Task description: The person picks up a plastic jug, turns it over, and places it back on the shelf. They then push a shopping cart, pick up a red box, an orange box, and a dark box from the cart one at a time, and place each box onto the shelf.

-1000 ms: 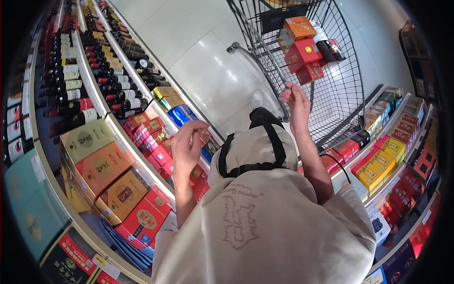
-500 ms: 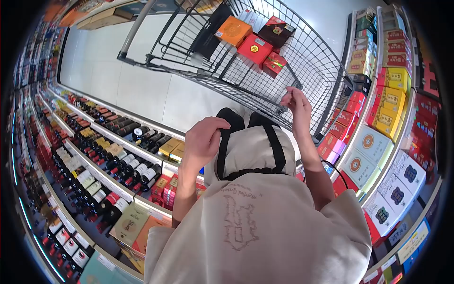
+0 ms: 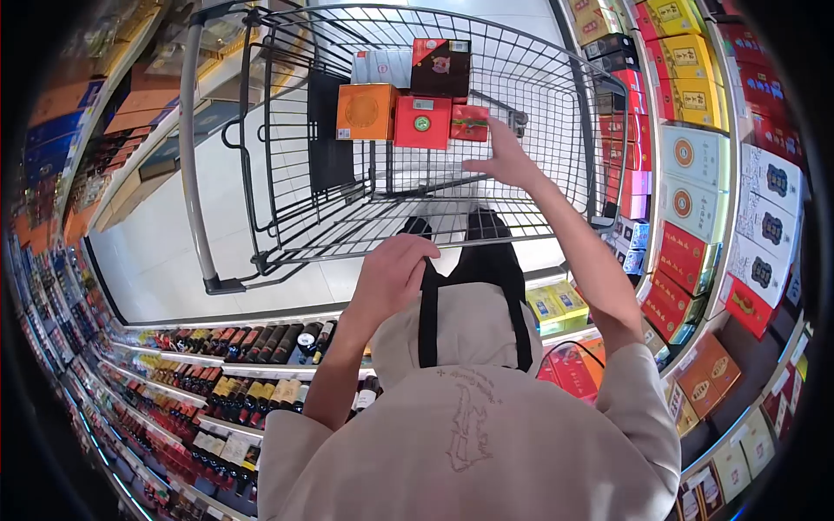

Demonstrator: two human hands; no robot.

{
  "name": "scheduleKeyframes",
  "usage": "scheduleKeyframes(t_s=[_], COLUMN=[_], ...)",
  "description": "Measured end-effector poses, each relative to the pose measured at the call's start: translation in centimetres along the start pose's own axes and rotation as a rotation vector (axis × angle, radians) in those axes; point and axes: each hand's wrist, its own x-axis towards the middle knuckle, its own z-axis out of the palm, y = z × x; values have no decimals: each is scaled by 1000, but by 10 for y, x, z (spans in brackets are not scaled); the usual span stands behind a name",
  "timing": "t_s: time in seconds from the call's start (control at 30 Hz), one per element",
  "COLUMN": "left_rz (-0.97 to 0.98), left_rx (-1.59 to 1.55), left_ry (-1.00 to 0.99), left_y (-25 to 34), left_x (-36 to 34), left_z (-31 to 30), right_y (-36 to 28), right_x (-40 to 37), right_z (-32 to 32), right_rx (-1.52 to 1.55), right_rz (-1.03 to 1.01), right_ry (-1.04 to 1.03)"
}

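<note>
Over the cart, my right hand (image 3: 508, 159) reaches in with thumb and forefinger apart. Its forefinger overlaps the right edge of a small red box (image 3: 469, 123). Against that box stands a larger red box (image 3: 423, 123) with a round emblem. Further left sits an orange box (image 3: 367, 111); behind them are a pale grey box (image 3: 380, 67) and a dark brown box (image 3: 441, 68) with a red corner. My left hand (image 3: 395, 273), fingers curled, is by the near side rail of the shopping cart (image 3: 304, 254); I cannot tell what is in it.
Shelves of wine bottles (image 3: 261, 343) run along the lower left. On the right, shelves carry yellow boxes (image 3: 686, 56), light blue boxes (image 3: 695, 204) and white boxes (image 3: 773, 226). The cart's grey handle (image 3: 193, 156) is at the left.
My right hand has moved from the cart's near side to the small red box. The view has turned, so the cart and its boxes appear further left. My left hand remains curled.
</note>
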Motion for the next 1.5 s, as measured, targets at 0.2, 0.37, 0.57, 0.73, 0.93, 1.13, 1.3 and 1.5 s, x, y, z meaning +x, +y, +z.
scheduleKeyframes(t_s=[0.2,0.37,0.57,0.73,0.93,1.13,1.3,1.5], left_rz=[41,108,237,249,238,1,-342,-1105], left_rx=[42,-13,-77,-75,-77,-250,-611,-755], left_ry=[-124,-180,-115,-132,-186,-335,-345,-280], left_y=[-28,-31,-28,-34,-40,-36,-68,-155], left_x=[7,23,43,56,69,83,129,184], left_z=[-4,5,15,19,26,37,101,189], right_y=[39,75,86,114,114,123,128,137], right_x=[66,79,51,41,31,28,24,14], right_z=[58,69,30,8,4,6,2,-6], right_rx=[-908,-758,-526,-521,-561,-448,-436,-293], right_rz=[33,-149,-120,-90,-52,-96,-70,-51], right_ry=[54,265,224,183,141,160,135,100])
